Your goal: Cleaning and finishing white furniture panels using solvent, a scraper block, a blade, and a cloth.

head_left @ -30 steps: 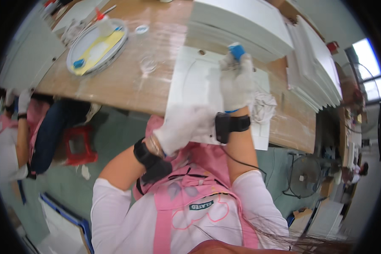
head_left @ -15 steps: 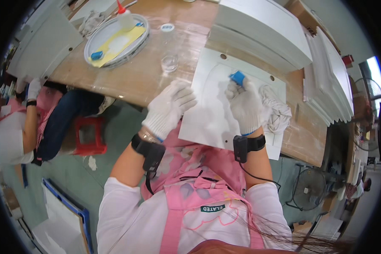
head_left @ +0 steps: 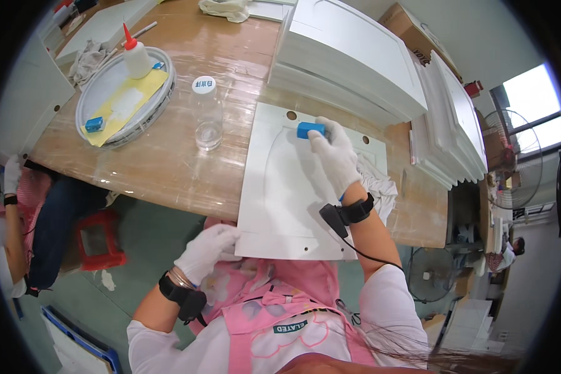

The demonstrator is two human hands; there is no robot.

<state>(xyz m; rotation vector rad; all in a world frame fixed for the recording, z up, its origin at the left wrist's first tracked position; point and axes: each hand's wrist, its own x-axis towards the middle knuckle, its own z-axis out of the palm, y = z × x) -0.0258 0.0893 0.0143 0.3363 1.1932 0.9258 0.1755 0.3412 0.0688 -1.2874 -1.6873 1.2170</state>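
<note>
The white panel [head_left: 287, 193] lies flat; our right hand [head_left: 335, 156] presses a blue block [head_left: 310, 129] on it, our left hand [head_left: 207, 250] grips its near corner.

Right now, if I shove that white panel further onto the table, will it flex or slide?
The white panel looks flat and rigid, so probably no flex. The glossy wooden table suggests it slides easily. The left hand grips its overhanging near edge and the right hand presses a blue block, likely steadying it.

On the wooden bench [head_left: 168, 168], a clear plastic bottle [head_left: 207, 118] stands near a round tray [head_left: 93, 93] at far left, which holds a glue bottle [head_left: 134, 57] and yellow sheet [head_left: 128, 103]. Stacked white panels [head_left: 355, 56] lie far right.
</note>
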